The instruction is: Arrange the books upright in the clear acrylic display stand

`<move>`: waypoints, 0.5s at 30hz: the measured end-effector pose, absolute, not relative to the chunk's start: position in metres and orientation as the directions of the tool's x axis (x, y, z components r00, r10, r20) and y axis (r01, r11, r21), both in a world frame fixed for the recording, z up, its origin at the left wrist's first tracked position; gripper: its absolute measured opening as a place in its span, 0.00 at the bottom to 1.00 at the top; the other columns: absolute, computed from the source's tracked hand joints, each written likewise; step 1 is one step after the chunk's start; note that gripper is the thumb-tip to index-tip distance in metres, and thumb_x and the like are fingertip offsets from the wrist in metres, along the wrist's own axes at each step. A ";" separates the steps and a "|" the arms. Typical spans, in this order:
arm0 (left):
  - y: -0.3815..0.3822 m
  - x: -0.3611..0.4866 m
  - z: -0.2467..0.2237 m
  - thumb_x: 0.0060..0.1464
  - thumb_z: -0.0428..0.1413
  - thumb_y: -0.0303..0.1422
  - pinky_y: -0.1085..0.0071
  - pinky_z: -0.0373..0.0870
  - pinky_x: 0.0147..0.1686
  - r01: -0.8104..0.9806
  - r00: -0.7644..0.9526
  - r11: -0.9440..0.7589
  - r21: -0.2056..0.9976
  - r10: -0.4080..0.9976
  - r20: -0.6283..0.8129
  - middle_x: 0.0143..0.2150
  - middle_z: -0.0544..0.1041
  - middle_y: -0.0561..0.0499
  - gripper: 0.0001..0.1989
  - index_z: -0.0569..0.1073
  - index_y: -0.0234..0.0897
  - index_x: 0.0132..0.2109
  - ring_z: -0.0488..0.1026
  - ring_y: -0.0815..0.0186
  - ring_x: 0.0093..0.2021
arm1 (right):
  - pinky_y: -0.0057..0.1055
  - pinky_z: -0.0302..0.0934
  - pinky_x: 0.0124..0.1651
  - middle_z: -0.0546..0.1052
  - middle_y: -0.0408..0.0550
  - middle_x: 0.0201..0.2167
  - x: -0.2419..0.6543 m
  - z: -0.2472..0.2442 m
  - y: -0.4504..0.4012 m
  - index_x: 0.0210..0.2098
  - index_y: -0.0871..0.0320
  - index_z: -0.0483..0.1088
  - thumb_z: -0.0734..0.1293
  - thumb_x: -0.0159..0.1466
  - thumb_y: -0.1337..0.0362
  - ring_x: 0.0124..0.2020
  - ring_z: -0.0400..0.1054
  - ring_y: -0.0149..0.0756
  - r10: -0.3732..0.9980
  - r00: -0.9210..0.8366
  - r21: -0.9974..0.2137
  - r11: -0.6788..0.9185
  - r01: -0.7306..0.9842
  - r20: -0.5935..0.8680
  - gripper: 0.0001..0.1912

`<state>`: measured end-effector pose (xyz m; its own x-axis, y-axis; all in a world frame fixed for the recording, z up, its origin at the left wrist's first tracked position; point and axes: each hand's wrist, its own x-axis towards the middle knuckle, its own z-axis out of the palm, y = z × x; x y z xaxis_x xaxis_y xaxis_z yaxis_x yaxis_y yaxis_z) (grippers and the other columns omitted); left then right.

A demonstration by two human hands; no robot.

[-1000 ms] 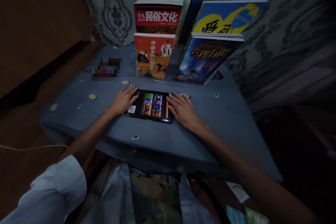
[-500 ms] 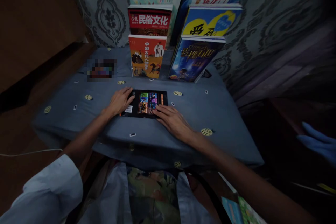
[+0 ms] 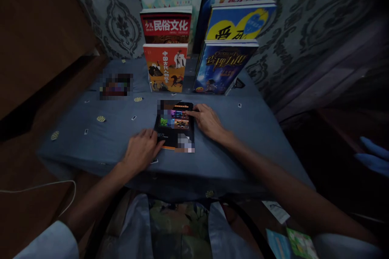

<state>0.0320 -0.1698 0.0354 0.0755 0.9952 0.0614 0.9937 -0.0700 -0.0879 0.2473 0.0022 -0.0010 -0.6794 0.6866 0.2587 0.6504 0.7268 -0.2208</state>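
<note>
A thin black book with small colourful pictures on its cover lies on the blue tablecloth in front of me, long side pointing away. Parts of the cover are pixelated. My left hand holds the near left corner, its thumb over the cover. On the far right edge, my right hand grips the book with fingertips on the cover. Behind it stand a red-orange book and a dark blue book, both upright in a stand of books.
Further back stand a red book, a yellow-and-blue book and taller books against patterned curtains. A pixelated thing lies at the table's left. Below right are booklets; a blue glove-like shape shows at the far right.
The book has turned about a quarter turn, from lying sideways to pointing away from me. My left hand moved nearer to me, and my right hand moved farther away.
</note>
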 end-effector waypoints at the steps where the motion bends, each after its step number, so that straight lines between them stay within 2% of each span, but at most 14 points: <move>1: -0.163 0.031 0.036 0.69 0.48 0.40 0.63 0.71 0.39 0.994 0.083 -0.077 -0.074 0.993 0.079 0.42 0.76 0.42 0.14 0.72 0.37 0.40 0.75 0.54 0.44 | 0.42 0.63 0.51 0.77 0.53 0.47 0.243 -0.002 0.002 0.53 0.52 0.78 0.59 0.70 0.71 0.46 0.68 0.46 0.698 -0.665 -0.242 0.716 0.655 0.266 0.20; 5: -0.124 0.014 0.029 0.68 0.49 0.38 0.61 0.72 0.50 0.986 0.150 -0.160 0.051 0.975 0.166 0.53 0.76 0.42 0.10 0.71 0.38 0.45 0.74 0.55 0.54 | 0.51 0.63 0.59 0.76 0.59 0.54 0.235 -0.009 -0.008 0.57 0.59 0.74 0.60 0.71 0.60 0.54 0.69 0.52 0.716 -0.617 -0.301 0.697 0.651 0.326 0.20; 8: -0.092 -0.003 0.016 0.68 0.49 0.38 0.58 0.69 0.58 0.971 0.156 -0.188 0.150 0.966 0.204 0.60 0.74 0.39 0.15 0.69 0.36 0.56 0.70 0.54 0.62 | 0.57 0.60 0.63 0.73 0.59 0.59 0.236 -0.015 -0.017 0.60 0.57 0.71 0.61 0.70 0.55 0.59 0.67 0.55 0.716 -0.606 -0.339 0.698 0.630 0.348 0.23; 12: -0.056 -0.012 0.000 0.69 0.47 0.38 0.52 0.60 0.65 0.961 0.203 -0.230 0.155 0.963 0.175 0.69 0.65 0.36 0.23 0.64 0.32 0.65 0.60 0.51 0.71 | 0.57 0.59 0.66 0.71 0.59 0.62 0.238 -0.018 -0.023 0.60 0.58 0.71 0.61 0.70 0.56 0.62 0.66 0.54 0.729 -0.589 -0.358 0.684 0.635 0.349 0.23; 15: -0.034 0.000 -0.007 0.69 0.44 0.36 0.50 0.54 0.69 0.925 0.317 -0.339 0.172 0.937 0.143 0.71 0.63 0.38 0.24 0.62 0.34 0.68 0.57 0.54 0.72 | 0.55 0.61 0.65 0.71 0.61 0.62 0.237 -0.019 -0.023 0.60 0.61 0.71 0.62 0.70 0.57 0.61 0.66 0.53 0.729 -0.588 -0.350 0.684 0.640 0.351 0.23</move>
<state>-0.0002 -0.0337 -0.0074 0.3173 0.9375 0.1428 0.9248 -0.3393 0.1722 0.2371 -0.0225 -0.0186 -0.5878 0.7290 0.3508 0.6396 0.6843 -0.3503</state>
